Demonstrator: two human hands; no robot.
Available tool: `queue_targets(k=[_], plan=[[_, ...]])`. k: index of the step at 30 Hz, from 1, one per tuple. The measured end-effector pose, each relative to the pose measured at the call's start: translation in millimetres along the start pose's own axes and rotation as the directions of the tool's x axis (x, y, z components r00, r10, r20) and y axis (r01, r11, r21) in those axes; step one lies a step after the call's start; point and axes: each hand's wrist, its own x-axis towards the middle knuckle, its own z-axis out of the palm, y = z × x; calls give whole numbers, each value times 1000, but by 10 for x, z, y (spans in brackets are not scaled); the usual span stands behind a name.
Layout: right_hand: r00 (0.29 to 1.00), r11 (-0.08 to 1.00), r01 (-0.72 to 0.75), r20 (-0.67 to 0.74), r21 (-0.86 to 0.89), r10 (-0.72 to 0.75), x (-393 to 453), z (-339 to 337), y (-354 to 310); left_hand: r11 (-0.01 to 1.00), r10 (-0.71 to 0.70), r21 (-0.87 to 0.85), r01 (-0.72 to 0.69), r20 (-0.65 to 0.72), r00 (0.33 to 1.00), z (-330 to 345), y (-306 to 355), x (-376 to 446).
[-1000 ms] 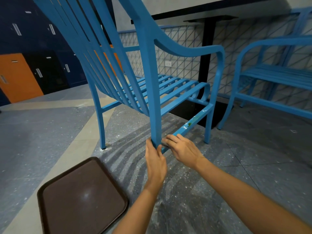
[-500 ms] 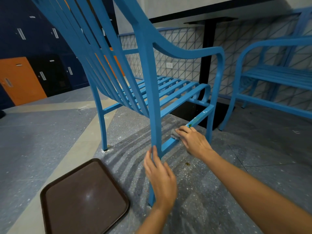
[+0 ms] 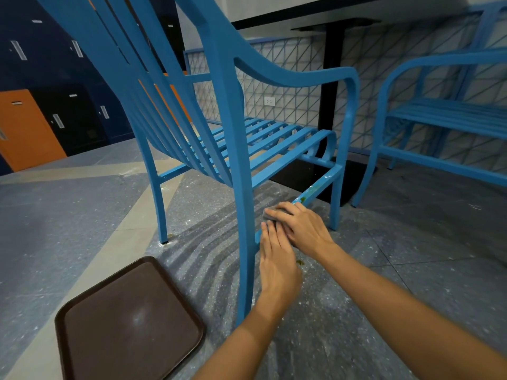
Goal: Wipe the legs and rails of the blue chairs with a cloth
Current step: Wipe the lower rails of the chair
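A blue metal chair (image 3: pixel 236 111) stands close in front of me, seen from behind and from the side. Its lower side rail (image 3: pixel 315 189) runs from the near back leg (image 3: pixel 245 242) to the front leg and carries greenish stains. My right hand (image 3: pixel 299 229) presses a small grey cloth (image 3: pixel 270 213) onto that rail near the back leg, fingers curled over the cloth. My left hand (image 3: pixel 275 260) lies with straight fingers beside the back leg, fingertips at the rail just below the right hand. Most of the cloth is hidden under the fingers.
A brown plastic tray (image 3: pixel 129 322) lies on the speckled floor at the lower left. A second blue chair (image 3: pixel 450 116) stands to the right. A black table post (image 3: pixel 332 86) and its base sit behind the near chair. Crumbs dot the floor under the rail.
My right hand slid up the rail with the cloth and has come back toward the back leg. My left hand let go of the back leg and moved right to the rail.
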Motion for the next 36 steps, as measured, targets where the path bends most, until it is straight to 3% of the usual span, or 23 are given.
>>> queue_targets(k=[8, 16, 25, 27, 32, 36], plan=[[999, 996, 38, -37, 80, -35, -90, 138, 89, 973, 61, 224, -56, -17, 998, 136, -99, -17], [999, 999, -40, -23, -25, 40, -2, 172, 342, 959, 38, 279, -44, 27, 999, 116, -145, 89], [988, 977, -140, 41, -159, 148, 182, 33, 389, 880, 142, 448, -157, 68, 988, 84, -245, 76], [993, 979, -118, 3, -166, 120, 178, -14, 313, 877, 139, 455, -157, 73, 988, 85, -240, 71], [994, 987, 106, 13, -122, -106, -2, -26, 117, 860, 120, 486, -154, 101, 988, 76, -224, 79], [987, 977, 154, -24, -150, -160, -99, 61, 145, 863, 100, 485, -140, 109, 989, 70, -212, 96]])
